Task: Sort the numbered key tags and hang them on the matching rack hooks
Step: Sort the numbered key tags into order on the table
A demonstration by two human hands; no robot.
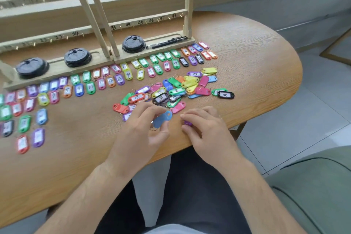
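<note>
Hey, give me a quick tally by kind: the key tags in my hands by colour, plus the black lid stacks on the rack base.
Blue key tag, in the left hand: 1
Purple key tag, in the right hand: 1
Black lid stacks on the rack base: 3
Total: 5

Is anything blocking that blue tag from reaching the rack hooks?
Nothing tall. Between the blue tag in the left hand and the rack lie only flat loose tags, probably easily passed over.
</note>
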